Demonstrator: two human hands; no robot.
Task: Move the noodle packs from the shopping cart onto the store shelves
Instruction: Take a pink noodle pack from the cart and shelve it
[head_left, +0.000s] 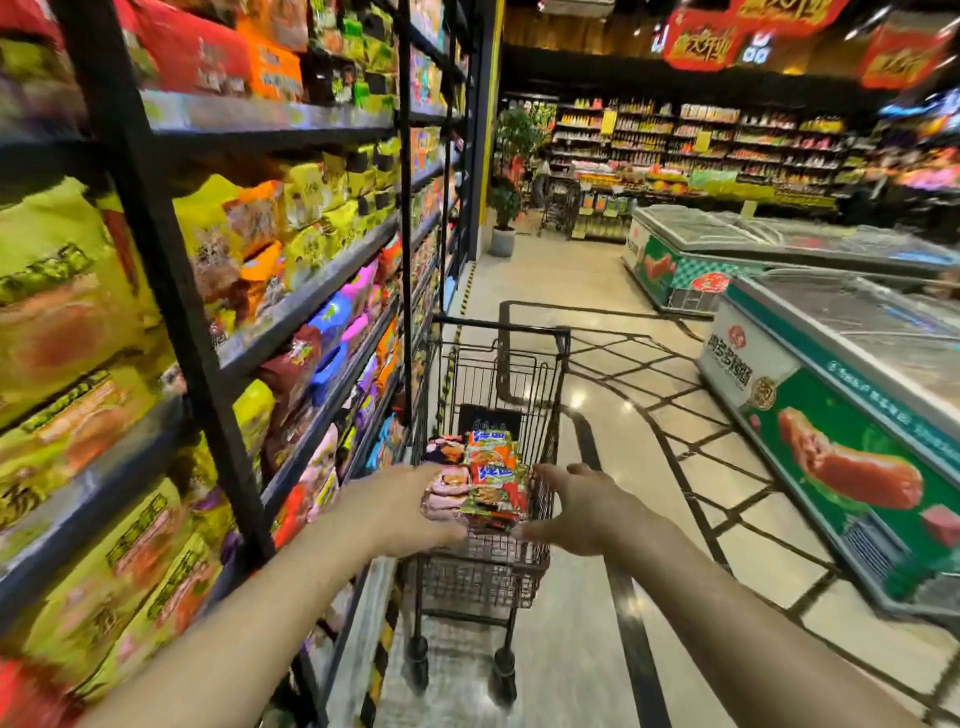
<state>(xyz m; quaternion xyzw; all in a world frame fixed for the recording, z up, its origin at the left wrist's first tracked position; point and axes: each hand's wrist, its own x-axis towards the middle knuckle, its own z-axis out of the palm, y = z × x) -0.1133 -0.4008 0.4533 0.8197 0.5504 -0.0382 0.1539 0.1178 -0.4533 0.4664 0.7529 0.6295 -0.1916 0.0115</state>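
Two bare hands, left hand (410, 506) and right hand (582, 512), reach with fingers spread, flanking stacked orange and pink noodle packs (480, 475) in the black wire shopping cart (498, 571) at lower centre. Two green chest freezers (810, 410) stand right; black store shelves (291, 312) crowded with packets fill the left.

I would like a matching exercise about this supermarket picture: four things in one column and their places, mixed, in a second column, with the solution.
Things:
1. noodle packs
2. left hand
3. chest freezer
4. potted plant

Places:
A. on the right side of the aisle
B. stacked in the shopping cart
C. at the far end of the shelves
D. against the left side of the stacked packs

Pairs: 1-B, 2-D, 3-A, 4-C
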